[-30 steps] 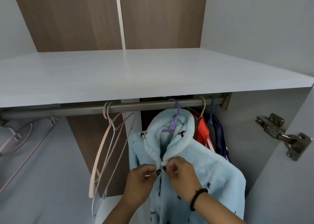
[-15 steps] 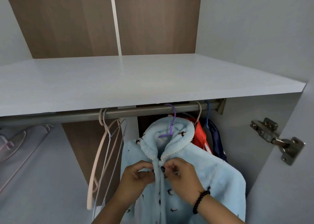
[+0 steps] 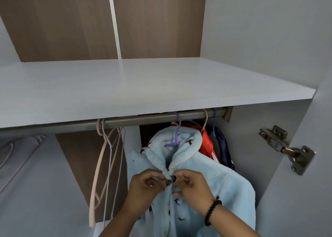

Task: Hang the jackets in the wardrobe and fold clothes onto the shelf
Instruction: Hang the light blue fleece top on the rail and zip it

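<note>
White laminate shelf (image 3: 143, 85): top bare. Under it on the grey metal rail (image 3: 143, 120), left holds two empty wire hangers (image 3: 107, 164); right is packed with a pale-blue fleece jacket (image 3: 224, 186).

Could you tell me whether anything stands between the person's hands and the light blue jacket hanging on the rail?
Nothing visible does. The left hand and right hand both pinch the front of the light blue jacket just below its collar. It already hangs by a purple hanger from the rail.

Fluffy pale-blue jacket (image 3: 215, 186) — on purple hanger (image 3: 177, 134) — under rail (image 3: 143, 120)
</note>
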Motion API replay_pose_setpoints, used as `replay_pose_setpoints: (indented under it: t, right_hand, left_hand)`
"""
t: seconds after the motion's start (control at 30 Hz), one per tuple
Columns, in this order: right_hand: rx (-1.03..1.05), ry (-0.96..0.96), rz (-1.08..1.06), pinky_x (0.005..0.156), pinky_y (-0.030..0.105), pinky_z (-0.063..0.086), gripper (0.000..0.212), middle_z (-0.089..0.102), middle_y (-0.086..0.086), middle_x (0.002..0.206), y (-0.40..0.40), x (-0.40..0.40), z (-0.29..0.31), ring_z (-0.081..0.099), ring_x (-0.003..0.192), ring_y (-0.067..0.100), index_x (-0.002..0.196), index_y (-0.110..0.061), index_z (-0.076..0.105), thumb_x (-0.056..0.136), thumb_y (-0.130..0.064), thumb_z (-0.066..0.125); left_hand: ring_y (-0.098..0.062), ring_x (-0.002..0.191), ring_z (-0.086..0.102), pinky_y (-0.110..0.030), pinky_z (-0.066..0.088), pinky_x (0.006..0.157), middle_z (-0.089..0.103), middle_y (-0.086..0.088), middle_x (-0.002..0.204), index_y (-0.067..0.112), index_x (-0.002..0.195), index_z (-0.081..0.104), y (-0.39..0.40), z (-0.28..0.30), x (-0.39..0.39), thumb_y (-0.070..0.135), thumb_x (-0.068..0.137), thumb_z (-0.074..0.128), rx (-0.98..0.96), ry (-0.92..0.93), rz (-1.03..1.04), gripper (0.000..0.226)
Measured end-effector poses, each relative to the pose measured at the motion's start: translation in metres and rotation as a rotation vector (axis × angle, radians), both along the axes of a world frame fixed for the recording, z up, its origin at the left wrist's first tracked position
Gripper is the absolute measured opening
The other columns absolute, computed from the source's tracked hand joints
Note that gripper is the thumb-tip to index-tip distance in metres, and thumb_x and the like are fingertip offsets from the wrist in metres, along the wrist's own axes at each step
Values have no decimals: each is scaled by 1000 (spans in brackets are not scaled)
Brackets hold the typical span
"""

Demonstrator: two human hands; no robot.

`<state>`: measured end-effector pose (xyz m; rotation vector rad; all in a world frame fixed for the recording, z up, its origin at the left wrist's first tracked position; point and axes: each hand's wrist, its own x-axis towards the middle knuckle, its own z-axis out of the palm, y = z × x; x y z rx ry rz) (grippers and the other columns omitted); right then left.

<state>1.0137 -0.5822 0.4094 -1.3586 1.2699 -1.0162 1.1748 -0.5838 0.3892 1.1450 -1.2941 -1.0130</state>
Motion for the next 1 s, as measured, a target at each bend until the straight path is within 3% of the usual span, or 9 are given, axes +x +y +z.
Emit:
replay_pose_setpoints:
  t: [0.1, 0.27, 0.4, 0.5, 0.6, 0.8, 1.0]
  right_hand:
    - [158, -159, 31, 72, 38, 60, 22, 70, 11, 80, 0, -6, 3, 69, 72, 17, 84, -3, 71, 94, 1, 52]
    - [298, -352, -9, 66, 30, 59, 13, 73, 18, 81, -1, -16, 5, 71, 72, 22, 84, 1, 72, 90, -1, 60]
    - [247, -148, -18, 77, 40, 57, 9, 69, 14, 72, -5, -16, 9, 65, 68, 21, 74, 1, 72, 73, -6, 76]
    - [157, 44, -76, 67, 38, 56, 13, 61, 6, 57, -7, -9, 15, 60, 59, 18, 54, -12, 66, 62, -11, 76]
    - [92, 153, -148, 63, 35, 56, 18, 60, 0, 54, -9, 0, 17, 59, 56, 14, 49, -18, 59, 58, -11, 74]
    - [75, 67, -231, 60, 26, 57, 18, 67, 1, 64, -11, 7, 12, 63, 60, 12, 65, -15, 63, 56, -9, 77]
    - [180, -134, -268, 62, 29, 54, 16, 66, 8, 60, -14, 11, 3, 61, 58, 17, 59, -9, 64, 62, 2, 75]
  left_hand:
    - [-8, 50, 51, -21, 44, 52, 61, -1, 55, 7, 66, 68, -5, -2, -9, -1, 66, 85, 5, -50, 17, 19]
    - [-2, 48, 48, -15, 41, 50, 58, 3, 51, 9, 62, 65, -8, -2, -16, 1, 62, 88, -4, -82, 9, 24]
    - [1, 48, 48, -13, 41, 50, 59, 6, 50, 9, 58, 63, -7, -4, -23, 0, 59, 89, -19, -113, 35, 27]
    - [-1, 50, 51, -14, 43, 53, 61, 2, 53, 4, 58, 64, -8, -8, -27, -3, 59, 87, -47, -117, 75, 25]
    - [0, 51, 53, -12, 44, 53, 63, 2, 57, 9, 57, 65, -8, -10, -26, -7, 58, 87, -61, -139, 111, 27]
    - [1, 54, 59, -14, 49, 58, 67, 5, 60, 17, 59, 65, -9, -10, -20, -3, 56, 90, -36, -159, 131, 31]
    - [4, 52, 56, -10, 46, 56, 66, 9, 58, 18, 57, 65, -8, -8, -21, 0, 55, 90, -20, -150, 151, 31]
